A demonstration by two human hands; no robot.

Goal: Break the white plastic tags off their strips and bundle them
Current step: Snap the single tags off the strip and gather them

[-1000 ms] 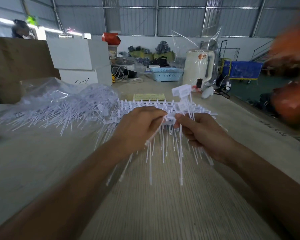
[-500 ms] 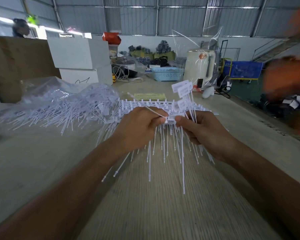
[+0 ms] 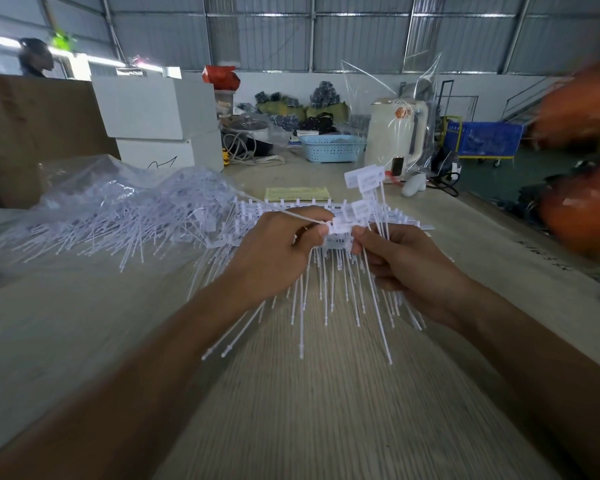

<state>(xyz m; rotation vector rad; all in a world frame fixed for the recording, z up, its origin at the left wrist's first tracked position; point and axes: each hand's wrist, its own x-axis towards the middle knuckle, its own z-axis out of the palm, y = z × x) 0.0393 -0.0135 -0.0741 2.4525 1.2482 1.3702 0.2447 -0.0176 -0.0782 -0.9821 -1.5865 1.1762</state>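
Observation:
My left hand pinches a white tag head on a strip of tags held above the table; its thin tail curves up over my knuckles. Opposite it, my right hand pinches the same spot and also grips a small bundle of loose tags, whose flat heads stick up above my fingers. Many thin white tails hang down below both hands. A heap of tags and strips lies on the table to the left, partly on clear plastic.
The wooden table stretches toward me. White boxes and a brown board stand at back left, a blue basket and a wrapped white appliance at back. A yellow paper lies behind the strip. Blurred orange shapes fill the right edge.
Both hands stay pinched together at the strip. The tail over my left knuckles has swung up and leftward. The blurred orange shapes at right keep shifting.

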